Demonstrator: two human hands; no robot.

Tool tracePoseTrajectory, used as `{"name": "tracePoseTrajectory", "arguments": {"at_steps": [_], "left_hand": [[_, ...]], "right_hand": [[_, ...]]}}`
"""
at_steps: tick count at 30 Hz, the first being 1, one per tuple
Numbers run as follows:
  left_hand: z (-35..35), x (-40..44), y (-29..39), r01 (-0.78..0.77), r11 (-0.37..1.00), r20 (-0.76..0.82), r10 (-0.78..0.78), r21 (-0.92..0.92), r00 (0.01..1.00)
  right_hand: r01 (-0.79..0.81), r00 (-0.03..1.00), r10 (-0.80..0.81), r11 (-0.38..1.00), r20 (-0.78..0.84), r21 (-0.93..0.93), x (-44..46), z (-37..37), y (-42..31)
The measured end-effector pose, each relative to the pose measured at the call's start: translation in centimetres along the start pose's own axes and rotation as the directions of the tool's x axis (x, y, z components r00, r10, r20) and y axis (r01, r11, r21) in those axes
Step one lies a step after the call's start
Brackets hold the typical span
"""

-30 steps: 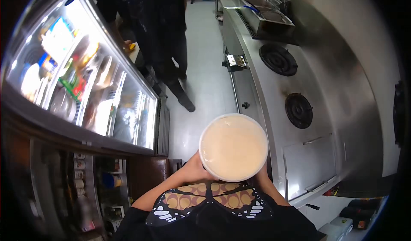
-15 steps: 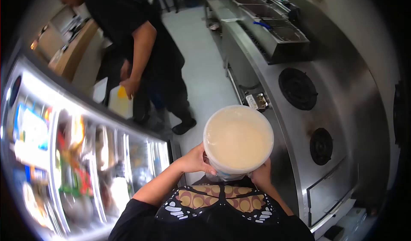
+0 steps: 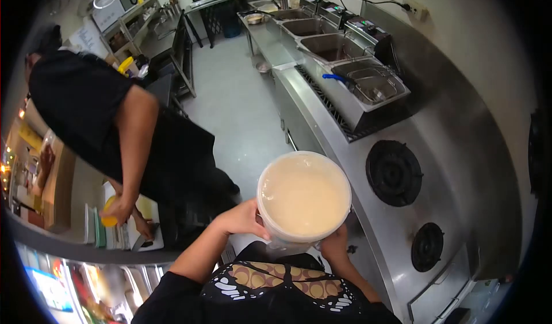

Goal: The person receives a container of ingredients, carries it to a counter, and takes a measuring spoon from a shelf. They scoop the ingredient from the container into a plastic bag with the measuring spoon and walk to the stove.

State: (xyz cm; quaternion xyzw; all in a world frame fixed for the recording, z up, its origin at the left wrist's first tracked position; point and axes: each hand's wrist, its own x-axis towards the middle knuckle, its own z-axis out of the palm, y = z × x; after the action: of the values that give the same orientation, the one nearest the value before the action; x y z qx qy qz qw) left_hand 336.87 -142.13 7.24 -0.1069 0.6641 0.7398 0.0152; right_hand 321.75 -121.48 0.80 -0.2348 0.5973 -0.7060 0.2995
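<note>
A round, translucent tub (image 3: pixel 304 194) with a pale cream top is held upright in front of my chest. My left hand (image 3: pixel 244 219) is wrapped round its left side, thumb against the wall. Against the lower right side is my right hand (image 3: pixel 334 244), its fingers partly hidden behind the tub. Whether the pale surface is a lid or the contents, I cannot tell.
A person in black (image 3: pixel 115 123) stands at the left, holding a yellow item and a knife over a cutting board (image 3: pixel 150 217). On the right runs a steel counter (image 3: pixel 368 151) with burners (image 3: pixel 394 173) and fryers (image 3: pixel 368 85). The lit fridge (image 3: pixel 115 284) is at lower left.
The view has moved forward along the aisle; the fridge has slid down and left, and the person in black appears nearer. The tub stays in both my hands.
</note>
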Motion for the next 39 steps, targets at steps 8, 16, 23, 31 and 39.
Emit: {"name": "tracePoseTrajectory", "arguments": {"at_steps": [8,16,23,31,39], "left_hand": [[-12.4,11.6,4.8,-0.046,0.978,0.404,-0.041,0.204,0.914],[-18.0,20.3,4.4,-0.132,0.985,0.572,0.047,0.108,0.819],[-24.5,22.8,5.4,-0.191,0.955,0.452,0.071,0.226,0.889],[-35.1,27.8,6.1,-0.192,0.971,0.442,0.110,0.144,0.890],[-54.4,34.3,7.3,-0.047,0.994,0.476,-0.005,0.097,0.879]], "right_hand": [[0.036,0.949,-0.011,0.997,-0.314,0.075,8.6,5.0,-1.6],[0.109,0.931,-0.152,0.984,-0.333,-0.145,15.2,5.5,-2.9],[0.160,0.975,-0.190,0.959,-0.113,-0.233,23.6,5.3,-1.5],[0.112,0.991,-0.124,0.975,-0.048,-0.190,35.4,11.0,-1.1],[0.010,0.996,-0.015,0.998,-0.084,-0.058,53.9,23.1,1.4]]}}
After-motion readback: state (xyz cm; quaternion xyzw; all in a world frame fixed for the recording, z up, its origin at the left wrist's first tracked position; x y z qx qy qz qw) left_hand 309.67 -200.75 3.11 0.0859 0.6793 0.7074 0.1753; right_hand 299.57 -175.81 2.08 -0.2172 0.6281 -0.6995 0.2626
